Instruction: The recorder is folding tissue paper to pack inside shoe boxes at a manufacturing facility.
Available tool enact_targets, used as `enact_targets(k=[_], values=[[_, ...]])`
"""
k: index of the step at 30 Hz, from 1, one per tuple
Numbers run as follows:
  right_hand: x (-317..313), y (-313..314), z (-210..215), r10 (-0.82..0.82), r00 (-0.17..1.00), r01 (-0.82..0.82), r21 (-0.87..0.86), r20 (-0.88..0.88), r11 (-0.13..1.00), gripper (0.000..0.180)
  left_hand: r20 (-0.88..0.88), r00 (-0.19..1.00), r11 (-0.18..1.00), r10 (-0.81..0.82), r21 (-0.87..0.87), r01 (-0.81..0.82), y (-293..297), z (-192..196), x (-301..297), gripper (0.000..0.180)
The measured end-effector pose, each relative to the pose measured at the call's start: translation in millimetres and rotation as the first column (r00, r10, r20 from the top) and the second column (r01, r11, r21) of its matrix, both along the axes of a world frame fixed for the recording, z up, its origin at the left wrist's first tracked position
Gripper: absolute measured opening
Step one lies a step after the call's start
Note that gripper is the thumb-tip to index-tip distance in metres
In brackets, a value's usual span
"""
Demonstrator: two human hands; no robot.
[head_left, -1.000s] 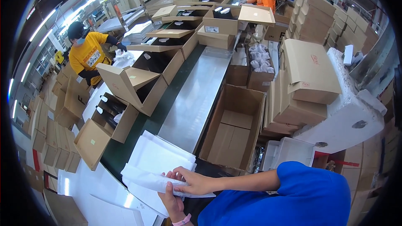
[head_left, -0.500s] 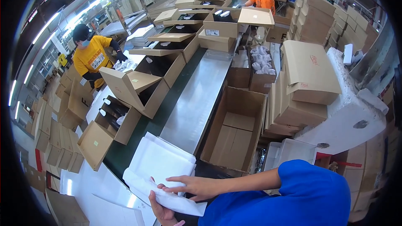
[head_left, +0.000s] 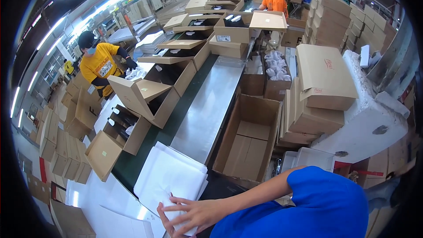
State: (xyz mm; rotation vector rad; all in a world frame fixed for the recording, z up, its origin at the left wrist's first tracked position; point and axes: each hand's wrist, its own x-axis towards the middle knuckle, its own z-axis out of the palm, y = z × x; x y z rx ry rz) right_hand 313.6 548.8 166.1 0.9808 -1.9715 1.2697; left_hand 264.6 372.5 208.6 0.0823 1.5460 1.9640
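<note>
At the lower middle, my two hands are together around a crumpled wad of white tissue paper [head_left: 179, 220]. My right hand [head_left: 203, 213] lies over the wad, its fingers curled across the top. Mostly behind it, my left hand [head_left: 166, 223] cups the wad from the left, and part of it is hidden. Just beyond my hands is a stack of flat white tissue sheets [head_left: 169, 169] at the near end of the work line.
An open box of black shoes [head_left: 118, 128] stands left of the green conveyor [head_left: 147, 139], with more open boxes beyond. Right of the metal strip [head_left: 202, 105] is a deep carton [head_left: 246, 150]. Stacked boxes [head_left: 324, 79] rise at right. A person in yellow [head_left: 102, 64] works across the line.
The sheet that lay loosely across my hands is now crushed into a compact wad. My hands have closed around it and drawn slightly nearer, off the stack.
</note>
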Motion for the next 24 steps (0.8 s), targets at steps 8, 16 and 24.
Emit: enact_targets(k=[8, 16, 24], values=[[-11.8, -6.6, 5.0, 0.154, 0.977, -0.164, 0.054, 0.149, 0.985, 0.058, -0.293, 0.954, 0.997, -0.061, 0.035, 0.075, -4.0, -33.2, 3.6, 0.071], [-1.1, 34.3, 33.1, 0.542, 0.594, -0.091, -0.619, 0.594, 0.78, 0.058, 0.419, 0.9, 0.979, 0.117, 0.101, -0.174, -40.2, -76.6, -46.7, 0.059], [-0.8, -1.0, -17.4, 0.073, 0.927, -0.039, -0.098, 0.368, 0.994, 0.108, 0.371, 0.923, 0.957, -0.103, 0.291, -0.01, -40.7, -86.7, -53.1, 0.058]])
